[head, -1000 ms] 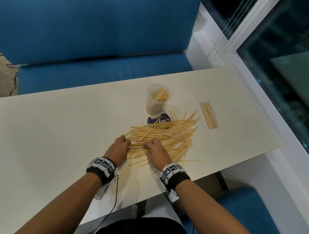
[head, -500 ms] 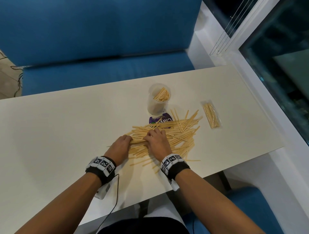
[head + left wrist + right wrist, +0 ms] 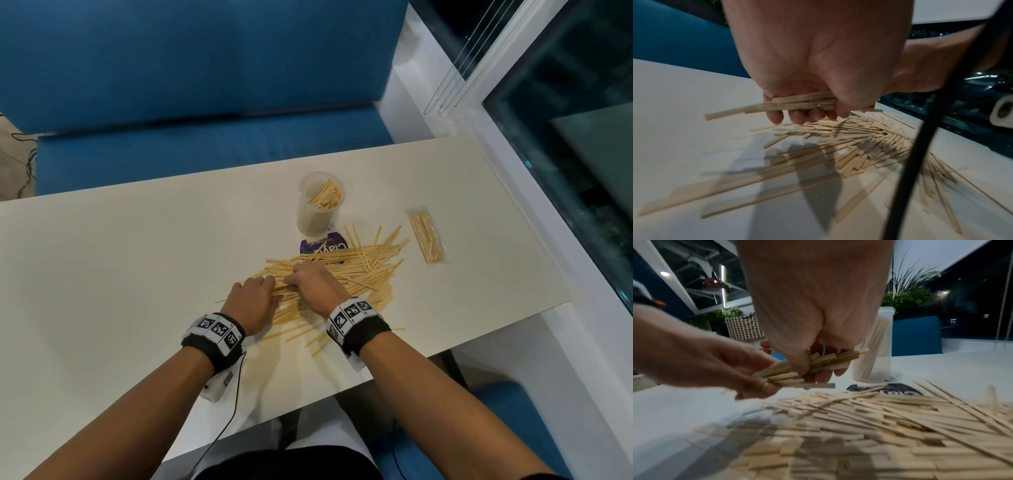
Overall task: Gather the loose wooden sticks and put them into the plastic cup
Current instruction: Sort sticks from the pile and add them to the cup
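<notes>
Just in front of the cup [image 3: 320,205], both hands, left [image 3: 251,301] and right [image 3: 313,289], clamped together on one bundle of sticks [image 3: 809,365] above the bench [image 3: 120,274]; gathering underway, next likely lifting and upending into cup.

Plastic cup [image 3: 318,209] stands behind the loose sticks [image 3: 359,270]; packet [image 3: 426,241] to their right.

purple label [image 3: 323,246]: lies flat on the table [image 3: 137,274] at the foot of the plastic cup [image 3: 317,219], partly under the wooden sticks [image 3: 356,270]; white letters, upside down from the head view, look like "Clav…", the rest hidden
small print above it: too small to read
wristbands [image 3: 352,313]: black-and-white square code markers, no letters
</notes>
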The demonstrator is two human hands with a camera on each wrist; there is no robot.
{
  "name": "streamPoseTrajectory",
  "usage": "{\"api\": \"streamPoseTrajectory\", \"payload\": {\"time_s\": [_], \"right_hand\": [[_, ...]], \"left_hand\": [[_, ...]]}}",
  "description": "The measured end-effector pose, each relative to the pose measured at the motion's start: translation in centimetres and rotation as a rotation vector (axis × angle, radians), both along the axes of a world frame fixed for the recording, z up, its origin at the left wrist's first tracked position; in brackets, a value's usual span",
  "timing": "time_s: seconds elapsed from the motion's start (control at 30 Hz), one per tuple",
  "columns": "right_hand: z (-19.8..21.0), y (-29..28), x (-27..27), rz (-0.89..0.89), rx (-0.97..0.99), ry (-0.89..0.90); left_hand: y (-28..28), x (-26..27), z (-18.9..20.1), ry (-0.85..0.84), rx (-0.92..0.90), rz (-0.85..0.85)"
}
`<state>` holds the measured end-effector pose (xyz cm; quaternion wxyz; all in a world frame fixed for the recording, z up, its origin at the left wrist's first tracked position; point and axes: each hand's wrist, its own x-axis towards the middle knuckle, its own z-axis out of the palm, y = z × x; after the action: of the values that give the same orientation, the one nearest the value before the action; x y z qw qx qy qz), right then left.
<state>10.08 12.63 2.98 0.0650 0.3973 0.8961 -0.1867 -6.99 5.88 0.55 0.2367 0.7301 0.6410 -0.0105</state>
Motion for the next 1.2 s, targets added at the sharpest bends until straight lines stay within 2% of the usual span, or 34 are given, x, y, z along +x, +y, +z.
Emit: {"api": "streamPoseTrajectory", "payload": {"time_s": [0.07,0.17,0.27,0.37,0.5,0.57,0.63,0.7,0.77,0.87,0.9,1.07,1.2], "right_hand": [[0.8,0.5,-0.3,0.022,-0.015,-0.063],[1.8,1.0,-0.4,0.023,-0.016,-0.139],[3.0,1.2,-0.5,0.055,-0.023,-0.204],[4.2,1.5,-0.3,0.067,-0.061,-0.192],[7.1,2.4,0.7,-0.024,-0.177,-0.092],[7.6,2.8,1.5,-0.121,-0.23,0.044],[7.2,2.6,2.4,-0.329,-0.213,0.31],[6.2,1.9,3.3,-0.58,-0.065,0.573],[5.6,0.9,3.6,-0.741,-0.024,0.671],[4.9,-0.5,3.0,-0.692,-0.327,0.628],[4.7,-0.8,2.7,-0.656,-0.355,0.611],[4.5,-1.1,2.2,-0.724,-0.166,0.727],[4.4,-1.5,1.6,-0.623,-0.303,0.686]], "left_hand": [[0.3,0.2,0.0,-0.028,0.004,-0.023],[0.7,0.5,0.1,-0.221,-0.064,-0.002],[0.7,0.6,0.3,-0.23,-0.1,-0.01],[0.5,0.6,0.8,-0.251,-0.12,-0.018],[0.5,0.8,1.4,-0.309,-0.126,0.05],[0.7,1.0,1.6,-0.332,-0.135,0.114],[0.9,1.1,1.9,-0.364,-0.145,0.162],[0.9,1.3,2.3,-0.394,-0.153,0.192],[0.9,1.8,2.8,-0.41,-0.137,0.206],[1.1,2.6,3.1,-0.401,-0.118,0.233],[1.2,2.9,3.3,-0.405,-0.119,0.25],[1.4,3.4,3.6,-0.458,-0.124,0.252],[1.6,3.3,4.0,-0.542,-0.138,0.306]]}}
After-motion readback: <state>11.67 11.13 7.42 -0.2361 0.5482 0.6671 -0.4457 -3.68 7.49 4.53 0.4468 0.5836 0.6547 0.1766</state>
